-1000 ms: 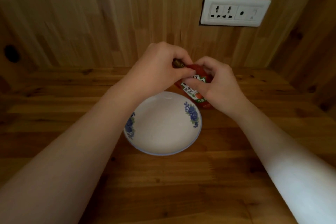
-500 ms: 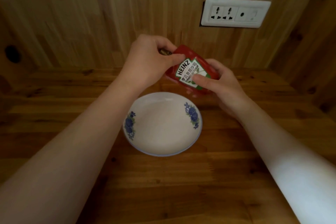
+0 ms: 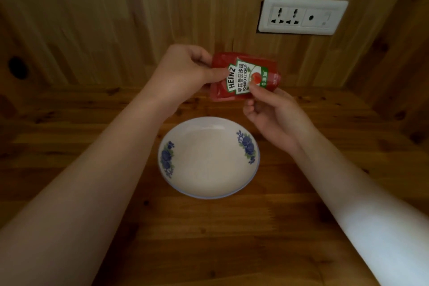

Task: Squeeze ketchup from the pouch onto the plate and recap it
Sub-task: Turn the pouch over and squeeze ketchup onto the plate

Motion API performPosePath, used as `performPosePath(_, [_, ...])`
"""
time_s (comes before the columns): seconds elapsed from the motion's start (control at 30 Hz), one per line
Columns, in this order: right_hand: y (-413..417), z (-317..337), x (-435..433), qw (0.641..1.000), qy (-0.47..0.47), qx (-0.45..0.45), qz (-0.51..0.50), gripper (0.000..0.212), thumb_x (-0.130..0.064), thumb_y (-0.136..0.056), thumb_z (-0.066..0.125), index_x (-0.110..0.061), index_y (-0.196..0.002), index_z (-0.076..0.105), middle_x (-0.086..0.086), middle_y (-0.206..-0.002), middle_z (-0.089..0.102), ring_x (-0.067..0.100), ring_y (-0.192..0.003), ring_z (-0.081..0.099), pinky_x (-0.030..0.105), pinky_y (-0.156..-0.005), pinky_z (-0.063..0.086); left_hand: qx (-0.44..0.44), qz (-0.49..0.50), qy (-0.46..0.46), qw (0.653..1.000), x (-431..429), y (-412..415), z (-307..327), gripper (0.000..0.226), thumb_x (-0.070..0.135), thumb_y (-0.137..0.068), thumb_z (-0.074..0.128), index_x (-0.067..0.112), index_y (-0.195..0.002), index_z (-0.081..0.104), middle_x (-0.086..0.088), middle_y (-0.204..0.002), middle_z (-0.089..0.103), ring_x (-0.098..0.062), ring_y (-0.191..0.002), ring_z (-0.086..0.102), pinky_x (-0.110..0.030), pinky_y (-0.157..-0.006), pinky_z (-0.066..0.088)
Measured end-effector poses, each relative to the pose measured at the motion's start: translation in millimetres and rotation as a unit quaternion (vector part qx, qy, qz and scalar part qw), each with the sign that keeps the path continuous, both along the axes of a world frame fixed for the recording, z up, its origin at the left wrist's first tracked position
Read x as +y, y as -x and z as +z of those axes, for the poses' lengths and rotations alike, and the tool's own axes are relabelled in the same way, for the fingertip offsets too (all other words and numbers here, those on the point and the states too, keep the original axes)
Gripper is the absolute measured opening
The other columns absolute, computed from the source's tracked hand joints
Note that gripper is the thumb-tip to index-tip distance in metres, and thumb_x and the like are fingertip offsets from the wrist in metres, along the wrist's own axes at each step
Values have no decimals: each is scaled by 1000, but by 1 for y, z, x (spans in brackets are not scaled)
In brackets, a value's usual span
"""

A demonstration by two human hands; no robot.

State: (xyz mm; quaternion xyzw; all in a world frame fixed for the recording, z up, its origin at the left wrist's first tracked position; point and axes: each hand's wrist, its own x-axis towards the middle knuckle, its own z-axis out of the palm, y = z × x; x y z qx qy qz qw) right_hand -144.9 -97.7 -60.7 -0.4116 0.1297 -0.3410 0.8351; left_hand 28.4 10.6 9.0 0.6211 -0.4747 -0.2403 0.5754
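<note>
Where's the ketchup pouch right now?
In the head view the ketchup pouch is held in the air, centre frame, between the left hand and right hand, above the far edge of the plate and below the wall socket.

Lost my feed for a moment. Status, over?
Both hands, left hand and right hand, grip ketchup pouch above table. Plate clean. Cap hidden. Nothing obstructing.

Legible text found on one item only: the red ketchup pouch (image 3: 246, 76). Its white-and-green label reads "HEINZ" in large black capitals, running sideways. Beside that, a line of Chinese characters, then "TOMATO KETCHUP" in smaller black capitals. On the green band at the label's right end, a white "0" followed by characters too small to make out. Small print along the pouch's right edge: unreadable.
</note>
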Motion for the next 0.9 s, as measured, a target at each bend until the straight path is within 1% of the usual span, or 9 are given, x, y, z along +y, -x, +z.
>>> performPosePath(0.1, [-2,-1,1,1000,-15,15,-4,19,-8,-88,79,-13,-106,76,3,-93,79,9,-66,62,22,-61,53,-6,-29,-33,999,1,-3,1,24,11,-73,87,12,-93,75,-3,-84,80,-17,-80,79,-30,-68,63])
performPosePath(0.2, [-4,0,5,998,33,51,-17,22,-21,-88,82,-20,-110,77,3,-101,80,12,-73,68,26,-66,56,-54,-41,-72,995,2,-7,2,22,16,-71,88,21,-90,78,4,-81,81,-9,-78,77,-21,-65,60])
performPosePath(0.27, [-6,0,7,995,76,65,-28,25,-28,-91,78,-25,-116,76,8,-113,80,19,-90,75,35,-80,61,-80,-42,-96,991,2,-7,1,20,21,-71,89,25,-88,79,8,-80,80,-6,-77,77,-22,-66,61])
performPosePath(0.37, [-8,2,11,992,106,62,-28,34,-30,-98,71,-25,-132,65,12,-126,76,30,-109,76,52,-99,58,-78,-56,-109,989,2,-5,0,23,20,-71,89,22,-92,77,8,-81,80,-6,-77,77,-20,-63,60])
performPosePath(0.43, [-8,4,14,990,123,60,-22,45,-24,-97,73,-22,-140,57,14,-131,74,34,-115,74,53,-94,61,-69,-67,-110,989,3,-4,1,26,18,-71,89,18,-94,77,6,-82,81,-7,-78,77,-18,-61,58])
performPosePath(0.5, [-9,4,17,988,141,56,-24,58,-11,-93,77,-19,-144,50,17,-134,71,36,-119,72,51,-90,61,-62,-73,-112,989,4,-4,1,28,16,-71,89,15,-96,77,4,-84,81,-9,-79,78,-19,-63,59])
performPosePath(0.6, [-11,3,19,985,157,55,-38,72,1,-85,80,-18,-146,46,17,-135,70,35,-121,70,53,-91,61,-59,-84,-117,988,4,-4,1,26,12,-72,88,13,-96,76,1,-86,81,-11,-81,78,-23,-67,61])
performPosePath(0.73, [-13,1,21,984,159,57,-57,77,4,-80,83,-21,-143,47,15,-132,71,32,-118,72,50,-84,63,-53,-101,-123,986,3,-3,-1,25,9,-74,86,13,-96,76,2,-86,81,-11,-81,78,-19,-64,59])
performPosePath(0.9, [-13,1,21,977,185,86,-61,78,1,-71,90,-27,-132,50,15,-126,72,38,-104,77,45,-68,65,-72,-94,-128,985,4,-5,-1,28,19,-70,89,18,-96,78,5,-87,81,-9,-83,77,-21,-66,61])
